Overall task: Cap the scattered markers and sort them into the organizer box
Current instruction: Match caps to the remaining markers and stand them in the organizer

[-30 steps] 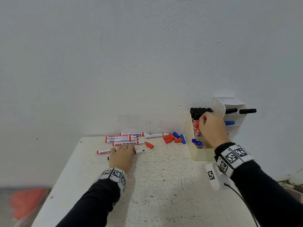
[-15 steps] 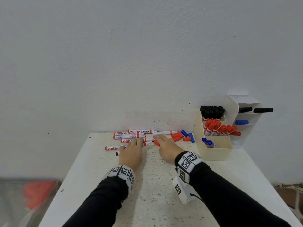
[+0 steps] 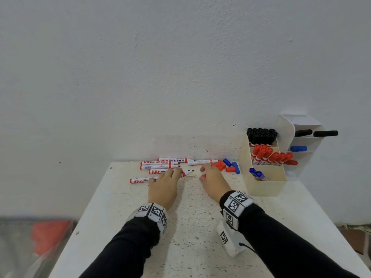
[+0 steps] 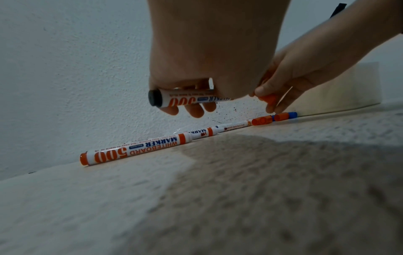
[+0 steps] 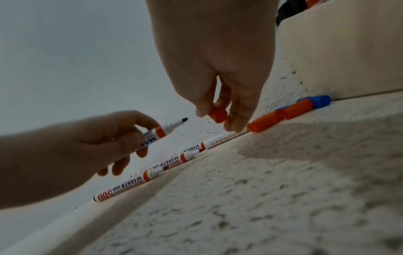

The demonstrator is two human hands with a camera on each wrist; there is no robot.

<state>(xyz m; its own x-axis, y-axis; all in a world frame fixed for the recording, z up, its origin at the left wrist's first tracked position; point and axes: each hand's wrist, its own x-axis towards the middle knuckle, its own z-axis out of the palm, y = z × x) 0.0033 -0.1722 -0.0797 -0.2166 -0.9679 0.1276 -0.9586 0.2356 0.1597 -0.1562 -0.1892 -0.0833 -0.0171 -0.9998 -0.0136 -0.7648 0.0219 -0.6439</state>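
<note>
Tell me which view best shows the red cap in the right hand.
The right wrist view: the red cap sits close and unblocked, pinched in the right hand. The left wrist view shows the cap smaller, partly behind the left hand. The head view shows only a red sliver beside the palm.

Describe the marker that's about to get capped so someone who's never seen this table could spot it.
Start at the cream organizer box on the table's right, then look left past the loose caps to the row of markers by the wall. The marker is the only one off the table, gripped in the left hand, bare tip towards the red cap in the right hand.
</note>
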